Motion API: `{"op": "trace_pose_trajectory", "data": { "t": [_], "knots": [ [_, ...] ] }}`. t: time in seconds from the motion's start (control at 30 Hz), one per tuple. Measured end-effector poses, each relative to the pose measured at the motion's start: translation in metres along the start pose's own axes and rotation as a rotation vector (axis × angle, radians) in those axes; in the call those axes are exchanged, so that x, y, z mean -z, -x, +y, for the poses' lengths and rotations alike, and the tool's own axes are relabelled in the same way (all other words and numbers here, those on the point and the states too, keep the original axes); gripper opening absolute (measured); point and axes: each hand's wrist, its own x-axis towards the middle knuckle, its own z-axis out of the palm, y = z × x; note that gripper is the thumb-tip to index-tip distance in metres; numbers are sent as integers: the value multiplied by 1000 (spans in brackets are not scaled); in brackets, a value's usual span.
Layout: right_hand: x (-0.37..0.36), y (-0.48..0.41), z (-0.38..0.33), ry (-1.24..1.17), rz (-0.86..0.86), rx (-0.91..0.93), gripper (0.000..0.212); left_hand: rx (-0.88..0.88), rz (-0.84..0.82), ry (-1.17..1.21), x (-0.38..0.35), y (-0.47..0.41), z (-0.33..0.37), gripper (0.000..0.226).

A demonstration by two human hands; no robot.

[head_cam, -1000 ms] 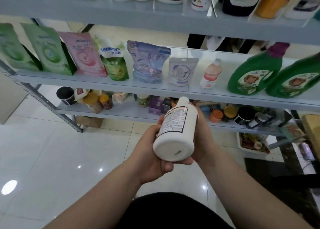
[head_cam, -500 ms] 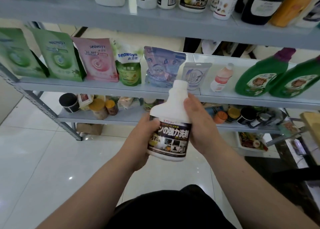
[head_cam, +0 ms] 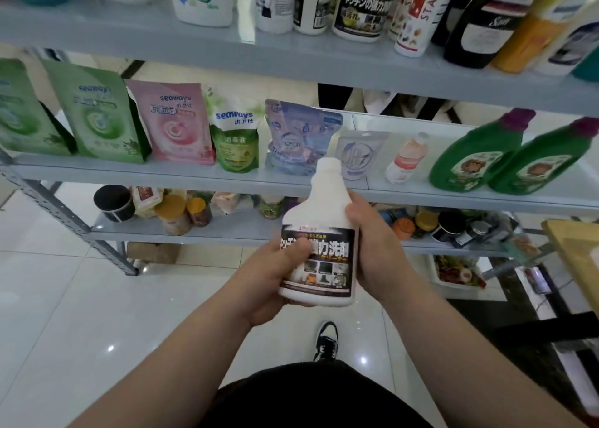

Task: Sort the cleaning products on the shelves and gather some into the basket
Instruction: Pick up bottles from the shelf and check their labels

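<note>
white bottle upright, gripped by left hand, right hand

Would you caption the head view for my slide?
Left hand and right hand hold a white dark-labelled plastic bottle before grey metal shelves.

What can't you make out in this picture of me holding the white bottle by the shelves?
All in the head view:
- white bottle: the left hand's thumb covers part of its label; its back faces away.
- top-shelf bottles: tops cut off by the upper edge.
- leftmost green pouch: cut by the left edge.
- two green bottles: blurred, labels unreadable.
- bottom-shelf jars: small, blurred, some behind the bottle and right hand.
</note>
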Motion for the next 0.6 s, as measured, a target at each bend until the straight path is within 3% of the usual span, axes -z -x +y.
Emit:
{"op": "trace_pose_trajectory", "data": {
  "t": [0.07,0.17,0.3,0.43,0.53,0.6],
  "knots": [
    [7,-5,-5,140,-3,75,50,-161,111,-275,-1,-2,8,86],
    [13,-13,-17,366,95,155,29,-297,364,-890,0,2,17,75],
    [22,-28,-38,896,28,208,32,-383,441,-1243,3,3,22,75],
    [15,-33,-52,1202,18,219,39,-360,398,-1201,10,6,32,69],
    [9,-28,-59,1316,-51,449,38,-280,241,-953,22,9,40,73],
    [8,-22,-66,1307,-151,666,37,-203,48,-757,30,8,43,78]
  ]
}}
